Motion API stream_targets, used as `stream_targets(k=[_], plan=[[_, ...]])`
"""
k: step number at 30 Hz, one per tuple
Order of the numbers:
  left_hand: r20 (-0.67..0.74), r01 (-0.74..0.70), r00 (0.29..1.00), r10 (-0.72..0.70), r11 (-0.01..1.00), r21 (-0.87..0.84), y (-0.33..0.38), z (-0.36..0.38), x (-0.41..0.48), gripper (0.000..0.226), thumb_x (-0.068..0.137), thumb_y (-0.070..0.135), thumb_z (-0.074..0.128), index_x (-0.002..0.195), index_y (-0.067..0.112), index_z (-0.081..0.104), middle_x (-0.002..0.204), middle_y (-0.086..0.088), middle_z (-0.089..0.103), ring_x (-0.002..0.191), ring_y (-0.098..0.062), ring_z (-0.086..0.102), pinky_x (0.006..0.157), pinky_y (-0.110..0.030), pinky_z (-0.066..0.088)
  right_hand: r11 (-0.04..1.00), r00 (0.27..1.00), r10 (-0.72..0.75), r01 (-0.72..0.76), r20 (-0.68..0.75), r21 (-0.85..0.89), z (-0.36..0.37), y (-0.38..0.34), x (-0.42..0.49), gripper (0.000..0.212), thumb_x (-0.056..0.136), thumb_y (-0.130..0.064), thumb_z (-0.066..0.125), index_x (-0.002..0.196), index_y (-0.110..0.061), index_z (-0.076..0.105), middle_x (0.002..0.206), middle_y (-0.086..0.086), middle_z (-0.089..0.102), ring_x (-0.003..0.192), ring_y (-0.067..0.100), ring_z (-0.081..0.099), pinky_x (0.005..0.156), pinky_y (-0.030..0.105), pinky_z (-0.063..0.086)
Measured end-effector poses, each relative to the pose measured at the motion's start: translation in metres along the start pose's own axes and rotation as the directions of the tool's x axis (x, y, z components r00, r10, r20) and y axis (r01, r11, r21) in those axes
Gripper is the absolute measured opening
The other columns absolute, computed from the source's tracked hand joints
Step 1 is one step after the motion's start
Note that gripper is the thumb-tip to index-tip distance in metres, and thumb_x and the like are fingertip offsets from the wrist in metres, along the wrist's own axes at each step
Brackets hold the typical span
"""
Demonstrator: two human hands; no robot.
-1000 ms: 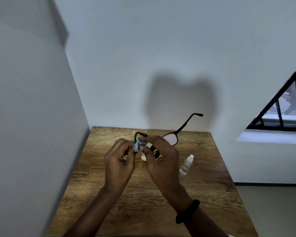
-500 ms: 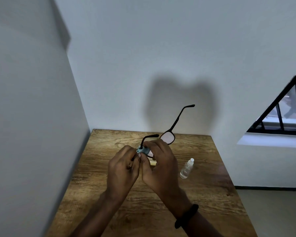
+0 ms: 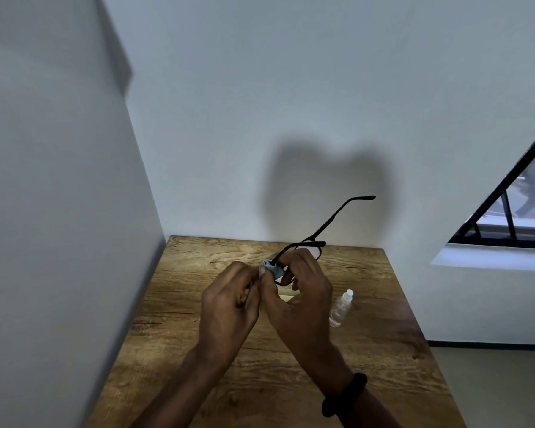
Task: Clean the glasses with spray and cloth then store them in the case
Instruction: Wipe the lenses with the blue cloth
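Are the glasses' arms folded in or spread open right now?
Spread open. On the glasses, one arm rises up and right toward the wall, and the other juts out just above the right hand; neither lies folded against the lenses.

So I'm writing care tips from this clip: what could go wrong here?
Both hands, left and right, pinch the glasses through the cloth near one lens, temples sticking out; hard rubbing could twist the frame. The spray bottle lies close by the right wrist and could get knocked off the table.
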State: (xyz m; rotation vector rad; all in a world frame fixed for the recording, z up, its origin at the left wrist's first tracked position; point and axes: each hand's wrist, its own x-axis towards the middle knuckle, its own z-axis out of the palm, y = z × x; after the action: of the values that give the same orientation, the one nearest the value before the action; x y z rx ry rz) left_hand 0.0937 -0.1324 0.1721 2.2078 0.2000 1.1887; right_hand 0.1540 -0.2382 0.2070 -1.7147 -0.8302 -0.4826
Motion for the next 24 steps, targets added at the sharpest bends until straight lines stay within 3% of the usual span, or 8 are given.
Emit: stream_targets(k=[4,10,19,24], plan=[[-0.012,0.002,1.000,-0.002,1.000,-0.017,0.001,-0.003,0.002,0.021,0.096,0.020,0.058,0.094,0.007,0.074,0.083,0.004,0.065,0.074,-0.001,0.058,0.069,-0.008,0.042,0.999,0.999,0.021,-0.018,-0.049,0.048,-0.005,-0.015,0.008,0.013,0.080,-0.004,0.075,0.086,-0.012,0.068,0.084,-0.007,0.063,0.074,0.000,0.056,0.066,0.006,0.037],[-0.018,0.017,1.000,-0.017,1.000,-0.005,-0.005,-0.004,-0.006,0.024,0.097,0.024,0.060,0.102,0.008,0.077,0.087,0.004,0.069,0.080,0.000,0.062,0.069,-0.014,0.050,0.992,0.996,0.026,-0.015,-0.088,0.126,-0.019,-0.034,0.023,0.008,0.085,-0.021,0.066,0.088,-0.013,0.068,0.083,-0.006,0.064,0.069,0.009,0.057,0.060,0.018,0.042],[-0.040,-0.011,0.999,0.011,1.000,-0.019,-0.003,-0.006,-0.002,0.014,0.089,0.003,0.076,0.103,0.007,0.077,0.088,0.003,0.070,0.080,-0.005,0.066,0.067,-0.026,0.055,0.978,0.988,0.070,-0.041,-0.140,0.204,-0.032,-0.046,0.028,0.006,0.087,-0.019,0.069,0.093,-0.017,0.068,0.083,-0.003,0.068,0.071,0.017,0.063,0.058,0.029,0.051],[-0.039,-0.008,0.999,0.007,0.999,-0.039,-0.004,-0.004,-0.003,0.014,0.091,0.011,0.073,0.104,0.007,0.077,0.089,0.003,0.071,0.081,-0.006,0.068,0.066,-0.030,0.056,0.967,0.982,0.122,-0.084,-0.148,0.242,-0.037,-0.049,0.027,0.008,0.087,-0.024,0.067,0.094,-0.027,0.067,0.086,-0.002,0.070,0.076,0.020,0.066,0.062,0.037,0.055]])
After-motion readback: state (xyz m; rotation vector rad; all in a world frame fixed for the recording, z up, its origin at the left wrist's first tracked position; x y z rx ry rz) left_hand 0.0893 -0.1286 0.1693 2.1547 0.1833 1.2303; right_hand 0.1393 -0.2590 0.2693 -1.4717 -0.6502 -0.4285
